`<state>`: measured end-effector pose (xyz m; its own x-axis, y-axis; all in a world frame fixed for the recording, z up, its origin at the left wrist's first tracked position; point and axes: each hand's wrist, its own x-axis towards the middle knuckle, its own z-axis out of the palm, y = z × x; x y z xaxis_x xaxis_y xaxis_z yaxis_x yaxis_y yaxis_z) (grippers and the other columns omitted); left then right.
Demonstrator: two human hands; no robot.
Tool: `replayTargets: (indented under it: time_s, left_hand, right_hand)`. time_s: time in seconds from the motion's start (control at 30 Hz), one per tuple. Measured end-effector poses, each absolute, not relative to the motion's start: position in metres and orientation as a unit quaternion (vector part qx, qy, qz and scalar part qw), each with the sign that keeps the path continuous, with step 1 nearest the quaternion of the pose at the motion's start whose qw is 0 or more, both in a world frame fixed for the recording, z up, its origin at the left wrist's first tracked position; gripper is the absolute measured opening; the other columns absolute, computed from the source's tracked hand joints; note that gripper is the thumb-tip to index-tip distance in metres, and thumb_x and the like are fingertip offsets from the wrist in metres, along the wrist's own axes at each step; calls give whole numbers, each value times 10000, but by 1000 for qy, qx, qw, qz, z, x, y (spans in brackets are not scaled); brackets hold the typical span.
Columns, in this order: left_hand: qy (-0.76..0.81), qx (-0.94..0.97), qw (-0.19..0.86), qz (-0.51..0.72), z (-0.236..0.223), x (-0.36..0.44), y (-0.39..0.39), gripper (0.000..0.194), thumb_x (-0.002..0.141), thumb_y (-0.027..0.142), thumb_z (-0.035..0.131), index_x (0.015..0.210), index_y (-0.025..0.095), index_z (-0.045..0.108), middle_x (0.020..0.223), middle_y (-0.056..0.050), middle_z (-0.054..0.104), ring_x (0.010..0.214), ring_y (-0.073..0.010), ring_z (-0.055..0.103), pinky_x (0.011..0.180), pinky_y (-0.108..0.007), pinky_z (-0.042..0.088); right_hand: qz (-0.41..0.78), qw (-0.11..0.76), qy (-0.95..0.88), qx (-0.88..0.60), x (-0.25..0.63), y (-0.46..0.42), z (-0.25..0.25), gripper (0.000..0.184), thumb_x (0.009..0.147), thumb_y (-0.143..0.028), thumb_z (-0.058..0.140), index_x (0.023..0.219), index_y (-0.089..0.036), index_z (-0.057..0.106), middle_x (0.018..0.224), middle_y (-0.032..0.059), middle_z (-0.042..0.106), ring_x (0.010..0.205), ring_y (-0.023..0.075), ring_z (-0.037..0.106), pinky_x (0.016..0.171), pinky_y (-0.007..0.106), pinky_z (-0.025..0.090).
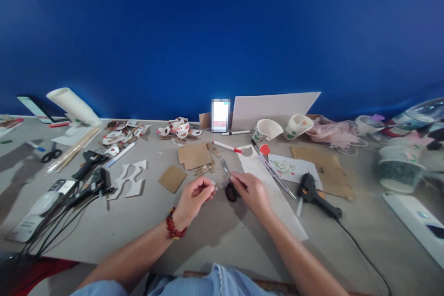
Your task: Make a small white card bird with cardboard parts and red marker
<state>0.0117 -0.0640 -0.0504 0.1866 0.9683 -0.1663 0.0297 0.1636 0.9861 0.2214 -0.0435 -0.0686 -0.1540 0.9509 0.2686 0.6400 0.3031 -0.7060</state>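
In the middle of the table my left hand, with a red bead bracelet at the wrist, is closed in a pinch. A small pale piece shows at its fingertips, too small to name. Just to the right, my right hand has its fingers closed at the scissors, which point away from me with their dark handles near my fingertips. The fingers partly cover the scissors. Beyond my hands lie a brown cardboard piece, thin cardboard strips and a smaller cardboard square.
A white cut sheet lies beside my right arm. Farther right are a black glue gun with its cable and a paper with a green drawing. Two glue guns and white cut-outs are at left. Paper cups stand behind.
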Motion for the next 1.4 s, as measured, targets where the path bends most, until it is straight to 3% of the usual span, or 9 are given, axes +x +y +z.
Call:
replayTargets:
  time_s: [0.1,0.2,0.37,0.63,1.1,1.4]
  left_hand:
    - [493,504,585,401,-51,14,-66,202,835,339,609,762,153,581,690,1,607,629,-113,545,596,-208,405]
    - [482,500,590,413,-53,16,-67,183,815,312,624,740,151,580,650,19,569,610,-106,523,590,-208,393]
    - [452,486,617,423,-54,20,-67,197,809,317,630,718,151,574,620,23,544,594,-103,483,577,-215,363]
    - [450,461,636,424,-52,23,-68,226,777,343,666,685,160,571,605,24,541,589,-107,476,578,-223,356]
    - [421,378,723,396,-43,21,-66,199,749,288,697,655,139,605,603,11,569,574,-94,495,552,-205,363]
    - [428,449,679,391,-44,16,-65,250,741,366,744,805,141,655,689,0,592,629,-106,516,622,-224,416]
  right_hand:
    - [195,369,-740,-527,220,-43,-64,258,929,-297,514,1100,-198,680,897,90,718,830,245,627,759,357,487]
    - [248,424,-728,-478,210,-52,-58,167,903,-277,563,998,-201,677,924,79,689,801,205,615,738,318,493]
    - [308,440,-716,-446,195,-66,-58,58,878,-229,598,858,-209,649,775,34,647,730,180,597,687,296,479]
    - [242,460,-753,-402,196,-68,-61,101,870,-140,582,885,-222,639,812,47,687,791,196,623,731,335,497]
    - [154,419,-842,-303,207,-63,-58,312,843,-76,550,1103,-227,636,977,77,729,886,199,663,827,367,535]
    - [152,422,-836,-316,208,-65,-63,352,853,-71,562,1151,-244,631,1017,74,730,908,211,655,834,379,529]
